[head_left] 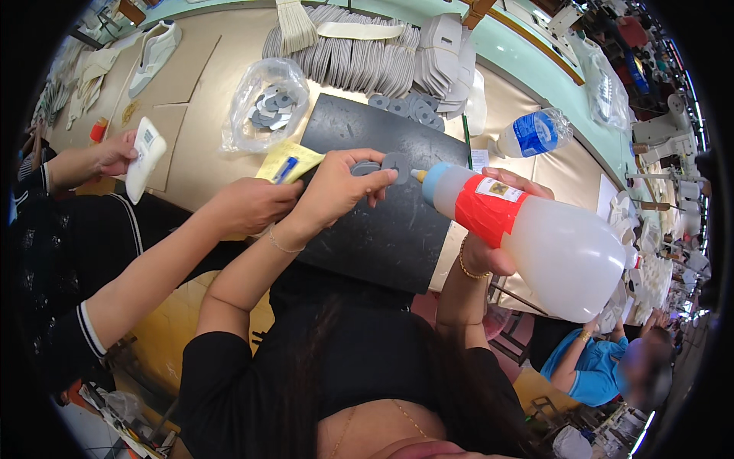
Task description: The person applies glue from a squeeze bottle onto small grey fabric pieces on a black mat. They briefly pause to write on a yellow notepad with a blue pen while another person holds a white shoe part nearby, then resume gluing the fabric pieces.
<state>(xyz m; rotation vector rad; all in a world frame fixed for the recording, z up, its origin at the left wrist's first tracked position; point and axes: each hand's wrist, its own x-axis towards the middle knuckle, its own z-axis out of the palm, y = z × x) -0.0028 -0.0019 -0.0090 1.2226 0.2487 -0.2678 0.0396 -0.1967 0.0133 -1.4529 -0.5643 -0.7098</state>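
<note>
**Glue station: grey discs, bottle at nozzle contact**

Item 1. Left hand (336, 187): closed in a pinch on a grey disc (395, 164), w/ a second grey piece just behind it; held above the black mat (382, 222), not resting on it.

Item 2. Right hand (489, 245): wrapped round a big translucent squeeze bottle (562, 252), red tape band near the neck, blue collar. Bottle tipped toward the left, nozzle (417, 175) just beside or touching the disc edge; cannot tell if glue is coming out.

Item 3. Stock: clear bag of grey discs (267, 103) on the beige table (206, 153), left of the mat; loose discs (409, 107) lying at the mat's far edge. Cannot tell which are glued.

Item 4. Yellow paper w/ blue pen (287, 164), partly under a co-worker's hand (252, 205) reaching in from the left. Same co-worker's other hand (115, 153) holds a white insole-shaped piece (145, 157).

Item 5. Background: fanned row of grey cut parts (344, 53), white stacked pieces (447, 57), water bottle (535, 131) lying on its side, white shoe (157, 50) far left.

Progress (est.): one disc in hand at the gluing step; bag looks well filled, so most of the lot seems left. No clear finished pile visible.
</note>
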